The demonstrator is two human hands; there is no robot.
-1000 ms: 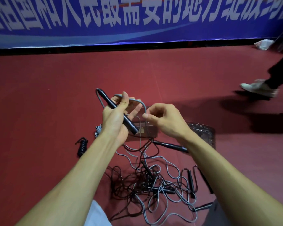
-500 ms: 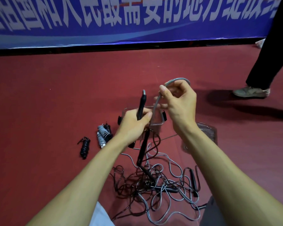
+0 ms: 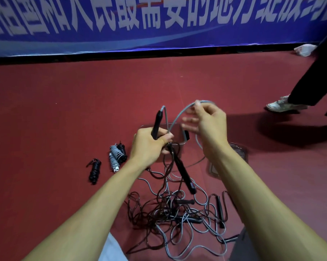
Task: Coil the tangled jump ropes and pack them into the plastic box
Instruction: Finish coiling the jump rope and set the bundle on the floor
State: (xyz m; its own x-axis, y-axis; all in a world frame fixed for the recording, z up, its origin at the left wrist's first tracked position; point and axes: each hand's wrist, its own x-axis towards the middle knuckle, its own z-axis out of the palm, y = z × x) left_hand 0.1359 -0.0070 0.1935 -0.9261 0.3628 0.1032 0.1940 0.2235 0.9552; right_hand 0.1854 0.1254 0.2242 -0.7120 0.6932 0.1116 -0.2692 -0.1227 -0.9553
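two grips, centre frame: left grip [image 3: 149, 146] clamped on black handle [image 3: 156, 123]; right grip [image 3: 209, 121] pinching grey rope [image 3: 177, 117]. wind snug, even turns; draw slack clear of tangle [image 3: 177, 210].

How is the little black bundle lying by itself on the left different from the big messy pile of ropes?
The black bundle is wound tight into a short roll; the pile sprawls in loose loops. The black bundle is all one colour; the pile mixes dark and grey ropes with black handles. The black bundle lies alone; the pile is many ropes crossing each other. Both rest on the red floor.
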